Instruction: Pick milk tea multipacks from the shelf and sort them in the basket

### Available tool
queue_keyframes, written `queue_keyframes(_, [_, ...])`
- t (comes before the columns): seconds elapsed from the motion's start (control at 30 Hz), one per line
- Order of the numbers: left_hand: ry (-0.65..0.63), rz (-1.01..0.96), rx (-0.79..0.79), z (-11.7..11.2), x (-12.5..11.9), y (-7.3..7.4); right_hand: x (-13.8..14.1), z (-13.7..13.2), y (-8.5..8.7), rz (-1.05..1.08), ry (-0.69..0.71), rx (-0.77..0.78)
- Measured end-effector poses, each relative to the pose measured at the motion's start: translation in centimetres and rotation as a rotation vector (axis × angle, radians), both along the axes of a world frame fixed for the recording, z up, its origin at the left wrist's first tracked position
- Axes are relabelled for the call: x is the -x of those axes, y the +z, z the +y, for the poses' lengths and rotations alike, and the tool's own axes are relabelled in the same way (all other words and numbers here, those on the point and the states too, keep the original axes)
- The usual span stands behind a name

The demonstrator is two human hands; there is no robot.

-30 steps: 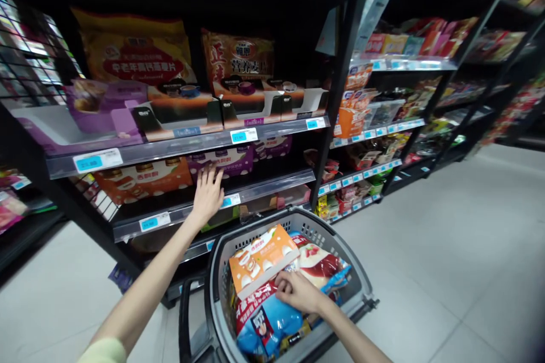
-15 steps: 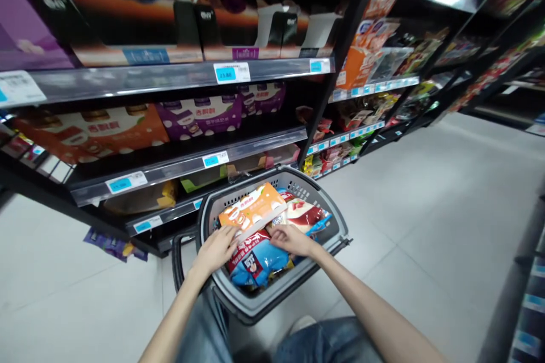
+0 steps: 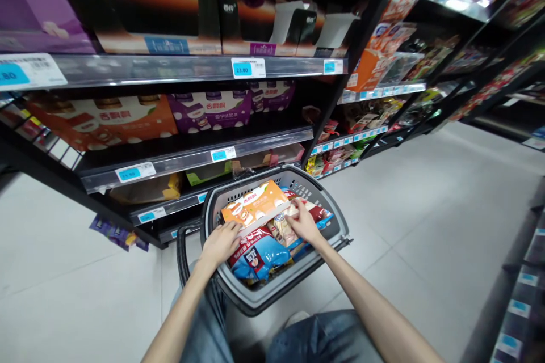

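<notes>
A grey shopping basket (image 3: 272,302) with a black rim rests in front of my knees. On top of its load lies an orange milk tea carton (image 3: 260,202), tilted, with its white near edge toward me. My left hand (image 3: 221,244) grips the carton's near left corner, the fingers bent over it. At the near right corner, my right hand (image 3: 304,221) has thumb and fingers closed on the edge. Below the carton sits a blue and red snack bag (image 3: 260,255). A beige packet (image 3: 283,230) and a red and cream bag (image 3: 317,212) lie near my right hand.
Black shelving stands just beyond the basket, with an orange carton (image 3: 106,119) and purple milk tea cartons (image 3: 210,110) on a middle shelf. A purple packet (image 3: 114,232) hangs at the shelf's lower left. Pale tiled floor (image 3: 409,215) stretches right.
My right hand has moved up and to the right, from above the bags to the carton's right corner, uncovering the beige packet. My left hand stays at the left corner.
</notes>
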State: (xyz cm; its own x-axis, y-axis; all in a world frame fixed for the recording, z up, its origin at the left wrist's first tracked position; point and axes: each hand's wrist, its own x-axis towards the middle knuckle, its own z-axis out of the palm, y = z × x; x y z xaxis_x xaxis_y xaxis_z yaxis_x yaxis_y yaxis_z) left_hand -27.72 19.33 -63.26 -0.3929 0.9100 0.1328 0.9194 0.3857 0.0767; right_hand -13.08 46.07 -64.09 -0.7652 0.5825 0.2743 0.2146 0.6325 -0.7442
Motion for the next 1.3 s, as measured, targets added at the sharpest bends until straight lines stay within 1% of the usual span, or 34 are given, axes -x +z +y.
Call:
queue_keyframes(0.07, [-0.004, -0.006, -0.005, 0.0, 0.0, -0.1, -0.1, -0.2, 0.1, -0.017, 0.057, -0.037])
queue_keyframes(0.13, [-0.009, -0.008, -0.007, 0.0, 0.1, -0.2, -0.2, -0.5, 0.2, -0.025, 0.102, -0.032])
queue_keyframes(0.27, [-0.013, -0.004, -0.018, 0.1, 0.2, -0.4, -0.6, -0.5, -0.2, -0.023, 0.167, 0.079])
queue_keyframes(0.33, [-0.012, -0.002, -0.021, 0.1, 0.2, -0.5, -0.6, -0.3, -0.4, -0.023, 0.175, 0.099])
queue_keyframes(0.43, [-0.003, -0.006, -0.016, 0.1, 0.0, -0.3, -0.5, -0.1, -0.4, 0.025, 0.143, 0.074])
queue_keyframes(0.6, [0.019, -0.023, -0.017, 0.0, 0.1, -0.3, -0.3, -0.3, 0.2, 0.034, -0.008, -0.019])
queue_keyframes(0.83, [0.041, -0.024, -0.055, 0.2, 0.4, -0.8, 0.1, -0.6, 0.7, -0.054, -0.124, -0.002])
queue_keyframes(1.0, [0.099, -0.066, -0.041, 0.2, 0.3, -0.5, -0.1, -0.4, 0.5, -0.121, -0.121, 0.117])
queue_keyframes(1.1, [0.133, -0.074, -0.025, 0.2, 0.2, -0.3, 0.1, -0.5, 0.1, -0.107, -0.133, 0.224])
queue_keyframes(1.2, [0.140, -0.079, -0.018, 0.2, 0.3, -0.1, 0.9, -0.9, -0.3, -0.040, -0.170, 0.380])
queue_keyframes(1.3, [0.148, -0.077, -0.002, 0.3, 0.4, 0.0, 2.1, -1.7, -0.1, 0.052, -0.176, 0.580])
